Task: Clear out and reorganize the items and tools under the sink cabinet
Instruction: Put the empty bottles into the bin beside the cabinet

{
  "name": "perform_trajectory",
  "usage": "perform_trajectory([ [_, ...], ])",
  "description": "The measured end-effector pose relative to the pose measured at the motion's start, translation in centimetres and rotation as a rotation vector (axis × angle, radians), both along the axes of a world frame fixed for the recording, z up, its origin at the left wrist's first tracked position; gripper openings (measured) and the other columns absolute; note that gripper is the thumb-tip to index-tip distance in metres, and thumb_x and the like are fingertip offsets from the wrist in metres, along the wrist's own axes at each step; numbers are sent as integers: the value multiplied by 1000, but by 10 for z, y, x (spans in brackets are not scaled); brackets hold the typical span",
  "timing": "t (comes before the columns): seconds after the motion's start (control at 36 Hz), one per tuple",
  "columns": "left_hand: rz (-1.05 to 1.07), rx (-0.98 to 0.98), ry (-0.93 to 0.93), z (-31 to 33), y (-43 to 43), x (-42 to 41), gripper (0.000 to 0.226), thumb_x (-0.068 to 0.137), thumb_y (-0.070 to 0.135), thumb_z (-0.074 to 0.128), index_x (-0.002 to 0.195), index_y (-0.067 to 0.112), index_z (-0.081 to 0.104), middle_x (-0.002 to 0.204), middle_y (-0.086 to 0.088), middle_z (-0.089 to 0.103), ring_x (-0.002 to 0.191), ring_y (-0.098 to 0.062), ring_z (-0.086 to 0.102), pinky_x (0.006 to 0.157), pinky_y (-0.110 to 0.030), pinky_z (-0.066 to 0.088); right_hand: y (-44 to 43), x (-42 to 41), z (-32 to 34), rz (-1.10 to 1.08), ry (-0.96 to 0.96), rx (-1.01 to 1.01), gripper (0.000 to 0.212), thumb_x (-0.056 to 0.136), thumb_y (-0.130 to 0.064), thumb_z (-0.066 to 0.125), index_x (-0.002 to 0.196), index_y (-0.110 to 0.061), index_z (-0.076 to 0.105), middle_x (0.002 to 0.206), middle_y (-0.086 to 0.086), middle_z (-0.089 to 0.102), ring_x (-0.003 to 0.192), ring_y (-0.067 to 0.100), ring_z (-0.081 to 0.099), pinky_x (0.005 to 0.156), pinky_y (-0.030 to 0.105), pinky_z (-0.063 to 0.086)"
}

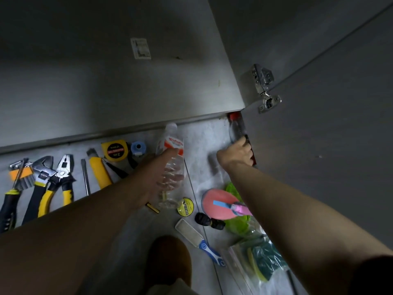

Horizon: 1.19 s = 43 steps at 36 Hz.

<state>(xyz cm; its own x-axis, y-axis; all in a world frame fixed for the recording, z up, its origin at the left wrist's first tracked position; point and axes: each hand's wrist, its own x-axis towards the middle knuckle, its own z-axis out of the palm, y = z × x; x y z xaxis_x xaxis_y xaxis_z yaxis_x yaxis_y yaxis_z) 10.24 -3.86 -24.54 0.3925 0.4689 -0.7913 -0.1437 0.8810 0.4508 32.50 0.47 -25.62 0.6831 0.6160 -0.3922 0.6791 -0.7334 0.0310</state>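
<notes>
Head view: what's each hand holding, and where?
Left hand grips the white-capped clear bottle around its middle; right hand grips the red-capped bottle by its lower part.

One head-worn wide-angle view, aimed steeply down and slightly forward, close in: floor (202, 137) along the lower half, cabinet front (106, 81) across the top, hinged door (319, 156) filling the right side.

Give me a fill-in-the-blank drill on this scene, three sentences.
1. The right hand grips a plastic bottle with a ___ cap.
2. The left hand holds the clear bottle with the orange-and-white ___.
3. The tape measure has a ___ case.
Missing: red; label; yellow.
</notes>
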Motion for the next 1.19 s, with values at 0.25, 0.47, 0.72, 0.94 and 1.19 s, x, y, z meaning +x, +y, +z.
perform_trajectory([
  [0.25,74,28,75,-2,-2,5,48,88,48,69,120,11,65,105,-17,76,87,-30,77,72,-41,64,20,-4,-22,-102,-148,4,68,91,-27,54,151,-20,23,150,9,33,137,31,33,105,52,32],
  [0.47,68,10,98,-7,0,5,54,86,50,72,123,11,65,106,-20,76,89,-33,76,79,-47,61,11,-35,-32,27,47,-73,59,87,-31,58,136,-16,30,138,10,36,128,31,43,98,47,37],
  [0.72,-71,-76,-34,26,-2,2,42,90,48,69,71,11,66,52,-2,56,39,-13,53,44,-24,48,17,-34,13,157,243,-150,75,83,-31,62,145,-21,20,135,19,43,121,41,50,99,50,47],
  [0.94,-194,101,-15,96,-16,8,27,90,30,71,101,6,67,74,-11,66,59,-21,61,59,-29,51,-2,-13,108,340,306,-80,84,74,-36,72,143,-18,29,127,12,57,107,31,58,82,32,49],
  [1.19,-75,547,159,217,-45,27,48,82,7,72,121,25,51,103,-3,71,79,-13,69,63,-25,51,-88,-6,242,292,641,536,57,77,-15,68,117,-28,29,102,7,60,67,18,61,52,23,51],
])
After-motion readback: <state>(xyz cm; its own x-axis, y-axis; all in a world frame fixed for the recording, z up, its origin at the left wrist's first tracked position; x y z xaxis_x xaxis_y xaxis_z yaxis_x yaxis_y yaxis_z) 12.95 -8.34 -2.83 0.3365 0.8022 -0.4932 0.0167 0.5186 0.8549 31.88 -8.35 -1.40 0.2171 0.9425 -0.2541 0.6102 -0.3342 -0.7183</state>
